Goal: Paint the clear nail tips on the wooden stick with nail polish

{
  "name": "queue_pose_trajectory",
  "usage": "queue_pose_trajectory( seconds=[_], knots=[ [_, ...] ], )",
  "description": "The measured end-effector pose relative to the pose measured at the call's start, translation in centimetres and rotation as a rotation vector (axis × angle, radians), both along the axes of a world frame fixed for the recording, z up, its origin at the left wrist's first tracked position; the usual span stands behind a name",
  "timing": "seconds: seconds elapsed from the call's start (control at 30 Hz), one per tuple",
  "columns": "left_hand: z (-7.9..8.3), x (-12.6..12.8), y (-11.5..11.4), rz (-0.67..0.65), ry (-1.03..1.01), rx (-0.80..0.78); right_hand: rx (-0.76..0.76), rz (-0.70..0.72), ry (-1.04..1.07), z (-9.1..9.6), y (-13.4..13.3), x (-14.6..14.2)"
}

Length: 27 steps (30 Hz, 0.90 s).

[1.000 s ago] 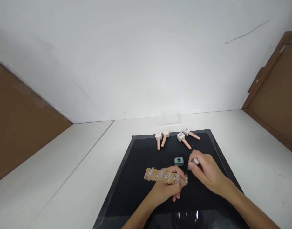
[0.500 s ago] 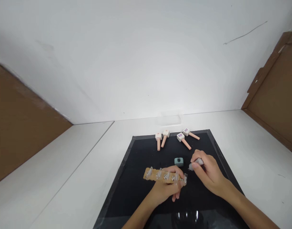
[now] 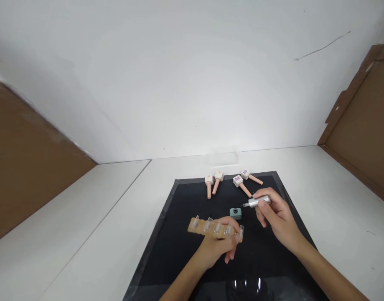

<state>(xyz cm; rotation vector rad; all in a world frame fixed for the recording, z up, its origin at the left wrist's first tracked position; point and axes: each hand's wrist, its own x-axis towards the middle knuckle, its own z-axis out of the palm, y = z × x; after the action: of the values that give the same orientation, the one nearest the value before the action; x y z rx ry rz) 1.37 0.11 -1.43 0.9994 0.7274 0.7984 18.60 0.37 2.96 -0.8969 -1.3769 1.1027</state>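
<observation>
My left hand is closed around a tan nail tip stand, which carries several clear nail tips along its top. In my right hand, fingers pinch a nail polish brush by its silver cap handle. The brush lies nearly level, its bristle end pointing left, just above and right of the bottle's mouth; whether it touches cannot be told. Between my hands, a teal nail polish bottle stands uncapped on the black mat, showing a dark round opening.
Toward the mat's far edge lie several white polish bottles with peach caps, among them one on the left and one with a purple label. Behind them, a clear plastic tray rests on the white table. Brown cardboard borders the right side.
My right hand has moved up and away from me, turning the brush so its tip now sits near the bottle's mouth. The left hand and the stand have shifted only slightly.
</observation>
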Motion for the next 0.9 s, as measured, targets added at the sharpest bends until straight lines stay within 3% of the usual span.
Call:
queue_pose_trajectory(
  seconds=[0.2, 0.5, 0.9],
  knots=[
    [0.1, -0.3, 0.0, -0.01, -0.143, -0.029, -0.123, 0.125, 0.284, -0.1, 0.1, -0.6],
    [0.7, -0.4, 0.0, -0.009, -0.196, -0.143, -0.189, 0.176, 0.241, -0.5, -0.3, -1.0],
    [0.5, -0.3, 0.0, -0.031, -0.21, -0.148, -0.227, 0.296, 0.183, 0.4, -0.6, -1.3]
  ],
)
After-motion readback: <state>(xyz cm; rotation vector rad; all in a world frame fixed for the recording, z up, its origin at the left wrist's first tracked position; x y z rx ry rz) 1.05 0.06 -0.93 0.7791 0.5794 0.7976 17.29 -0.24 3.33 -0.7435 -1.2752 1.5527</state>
